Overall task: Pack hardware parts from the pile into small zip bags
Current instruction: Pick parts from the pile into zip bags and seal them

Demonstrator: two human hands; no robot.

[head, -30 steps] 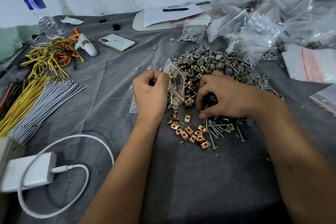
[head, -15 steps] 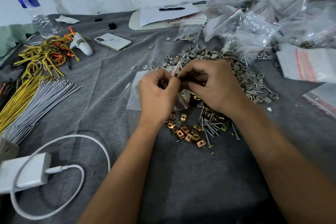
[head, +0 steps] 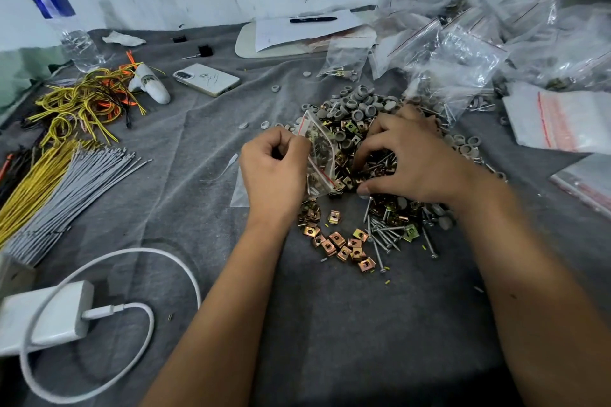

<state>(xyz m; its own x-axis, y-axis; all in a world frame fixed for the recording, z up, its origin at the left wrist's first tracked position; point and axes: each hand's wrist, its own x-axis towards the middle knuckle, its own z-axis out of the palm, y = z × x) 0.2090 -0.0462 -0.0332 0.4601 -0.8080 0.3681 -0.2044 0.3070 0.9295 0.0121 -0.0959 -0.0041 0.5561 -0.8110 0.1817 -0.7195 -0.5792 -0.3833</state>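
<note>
My left hand (head: 274, 172) pinches the rim of a small clear zip bag (head: 319, 155) with a red strip, held tilted at the left edge of the pile; a few parts lie inside. The pile mixes grey round caps (head: 360, 109), brass clip nuts (head: 340, 244) and silver screws (head: 383, 235) on the grey cloth. My right hand (head: 413, 158) lies on the pile just right of the bag. Its fingers and thumb curl down round dark screws and clips.
Filled clear bags (head: 463, 53) heap at the back right, and a stack of empty zip bags (head: 558, 119) lies right. A phone (head: 206, 79), water bottle (head: 66, 26), yellow wires (head: 82, 99), grey ties (head: 76, 188) and white charger (head: 43, 314) lie left.
My right hand left the bag's mouth and dropped back onto the pile to the right. My left hand kept hold of the bag, which now shows again.
</note>
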